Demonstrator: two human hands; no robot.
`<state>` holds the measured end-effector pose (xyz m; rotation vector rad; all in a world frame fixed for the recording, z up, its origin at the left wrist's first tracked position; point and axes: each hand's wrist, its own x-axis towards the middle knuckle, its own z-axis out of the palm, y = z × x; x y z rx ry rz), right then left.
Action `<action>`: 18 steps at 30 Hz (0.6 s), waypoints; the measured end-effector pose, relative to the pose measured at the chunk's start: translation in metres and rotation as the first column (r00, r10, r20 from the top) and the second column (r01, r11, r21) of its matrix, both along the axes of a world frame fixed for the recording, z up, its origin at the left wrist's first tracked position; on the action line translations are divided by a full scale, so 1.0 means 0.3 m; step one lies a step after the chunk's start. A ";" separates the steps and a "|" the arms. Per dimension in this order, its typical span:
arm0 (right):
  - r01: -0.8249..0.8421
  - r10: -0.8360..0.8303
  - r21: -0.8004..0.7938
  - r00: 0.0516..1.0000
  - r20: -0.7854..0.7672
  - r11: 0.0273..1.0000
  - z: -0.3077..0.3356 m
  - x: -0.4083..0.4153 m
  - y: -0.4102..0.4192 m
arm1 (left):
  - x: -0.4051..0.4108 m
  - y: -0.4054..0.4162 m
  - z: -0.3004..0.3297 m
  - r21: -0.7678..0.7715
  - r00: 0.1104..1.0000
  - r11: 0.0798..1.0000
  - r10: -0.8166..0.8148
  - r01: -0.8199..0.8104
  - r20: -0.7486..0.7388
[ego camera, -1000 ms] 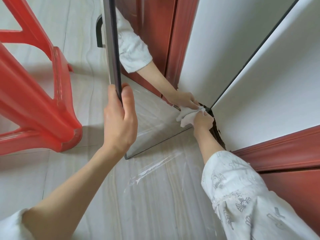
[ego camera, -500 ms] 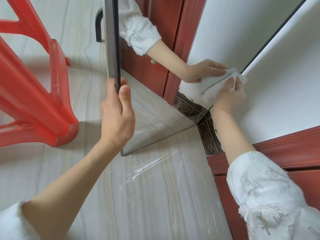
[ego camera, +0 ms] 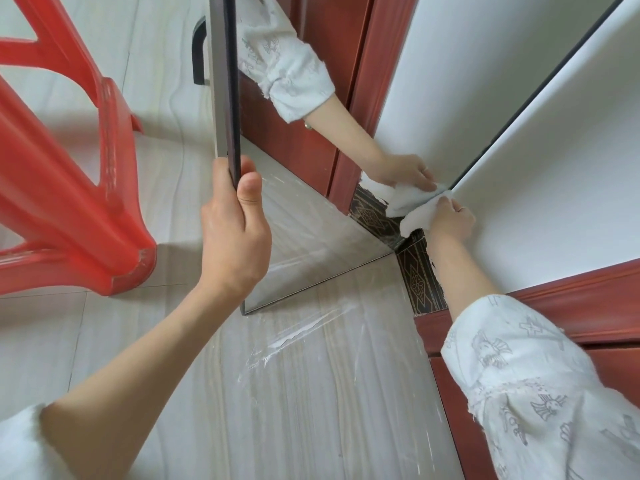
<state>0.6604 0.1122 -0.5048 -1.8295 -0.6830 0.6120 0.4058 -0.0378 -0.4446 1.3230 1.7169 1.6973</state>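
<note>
A tall mirror [ego camera: 308,233] with a thin dark frame stands on the floor, its far edge against the white wall. My left hand [ego camera: 235,237] grips the mirror's near frame edge, thumb on the glass side. My right hand [ego camera: 450,221] holds a white cloth [ego camera: 417,218] pressed on the glass low down at the far edge, near the wall. The mirror shows the reflection of that hand, the cloth and a printed white sleeve.
A red plastic stool [ego camera: 79,188] stands close on the left. The pale wood-grain floor [ego camera: 311,393] has white smears in front of the mirror. A red-brown door frame [ego camera: 571,299] and dark patterned skirting [ego camera: 420,282] lie to the right. A black handle [ego camera: 198,50] shows behind the mirror.
My right hand with the cloth went from the bottom corner up the far edge, then came back down lower. My left hand kept its grip on the frame.
</note>
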 end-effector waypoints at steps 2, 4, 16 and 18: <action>0.062 -0.058 0.143 0.998 -0.032 0.988 0.076 -0.020 0.021 | -0.001 0.000 0.001 0.001 1.000 1.000 0.001 -0.001 0.002; 0.080 -0.076 0.289 0.997 -0.025 0.954 0.169 -0.033 0.058 | -0.001 -0.001 0.004 0.008 1.000 1.000 -0.004 0.004 0.006; 0.122 -0.101 0.262 0.991 -0.093 0.957 0.079 -0.048 0.051 | -0.004 -0.044 -0.088 -0.140 0.995 0.987 -0.073 0.082 0.072; 0.128 -0.099 0.158 0.979 -0.179 0.979 0.019 -0.044 0.035 | 0.000 -0.043 -0.107 -0.150 0.995 0.985 -0.068 0.079 0.076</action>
